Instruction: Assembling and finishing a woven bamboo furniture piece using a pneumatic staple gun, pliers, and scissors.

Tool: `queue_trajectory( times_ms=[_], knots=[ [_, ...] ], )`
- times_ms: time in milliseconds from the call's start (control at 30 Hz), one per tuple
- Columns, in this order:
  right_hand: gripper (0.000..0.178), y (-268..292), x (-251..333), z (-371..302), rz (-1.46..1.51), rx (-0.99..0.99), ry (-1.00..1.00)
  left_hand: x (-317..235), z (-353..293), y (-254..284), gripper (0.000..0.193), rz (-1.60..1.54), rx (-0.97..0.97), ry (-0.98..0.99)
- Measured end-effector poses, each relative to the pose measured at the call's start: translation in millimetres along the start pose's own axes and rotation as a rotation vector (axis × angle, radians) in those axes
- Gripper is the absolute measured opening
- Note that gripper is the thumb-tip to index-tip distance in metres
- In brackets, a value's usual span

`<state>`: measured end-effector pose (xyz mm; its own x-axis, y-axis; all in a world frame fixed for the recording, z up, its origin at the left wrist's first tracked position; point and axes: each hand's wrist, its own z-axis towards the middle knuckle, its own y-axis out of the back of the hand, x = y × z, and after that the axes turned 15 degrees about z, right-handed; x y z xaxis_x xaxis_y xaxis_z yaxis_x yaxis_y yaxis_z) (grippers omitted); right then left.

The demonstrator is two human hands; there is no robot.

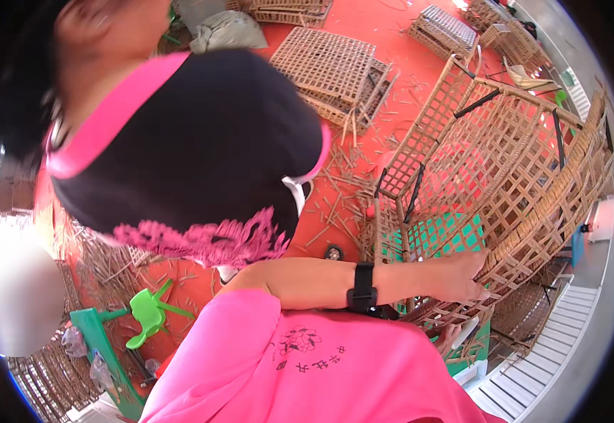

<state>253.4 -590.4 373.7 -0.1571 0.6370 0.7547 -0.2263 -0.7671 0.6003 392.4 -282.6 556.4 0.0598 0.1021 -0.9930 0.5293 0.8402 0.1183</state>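
A large openwork wicker basket (511,162), woven of tan cane with black bindings at its corners, stands tilted on the right. My left hand (465,277) reaches across with a black strap on the forearm, its fingers closed on the basket's thick lower rim. Below that rim, my right hand (449,338) is mostly hidden by the basket and my pink shirt. Its few visible fingers are bent beside a flat whitish piece (466,331), whose kind I cannot make out. Under the basket, a green slatted surface (455,233) shows through the weave.
Close on the left, another person (201,148) in black and pink bends over. Cane scraps (335,197) litter the red floor. Flat woven panels (324,67) are stacked beyond. A green bench (106,359) and small green chair (150,314) stand lower left; white slatted panels (546,352) lie lower right.
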Motion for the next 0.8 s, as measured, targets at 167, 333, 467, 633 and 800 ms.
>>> queue_trajectory(
  times_ms=[167,333,467,633,800],
  knots=[
    [0.044,-9,2,-15,-0.007,-0.021,-0.091,20,-1,10,0.057,-0.016,-0.087,-0.201],
    [0.044,15,23,-29,-0.017,-0.026,-0.140,23,-11,20,0.060,0.000,-0.016,-0.109],
    [0.043,58,48,-36,-0.045,-0.003,-0.179,23,-11,15,0.061,0.016,0.005,-0.083],
    [0.042,106,77,-35,-0.061,0.048,-0.226,18,-9,9,0.060,0.049,-0.040,-0.076],
    [0.041,147,103,-26,-0.080,0.087,-0.266,3,-6,15,0.062,0.014,-0.009,-0.045]
  ],
)
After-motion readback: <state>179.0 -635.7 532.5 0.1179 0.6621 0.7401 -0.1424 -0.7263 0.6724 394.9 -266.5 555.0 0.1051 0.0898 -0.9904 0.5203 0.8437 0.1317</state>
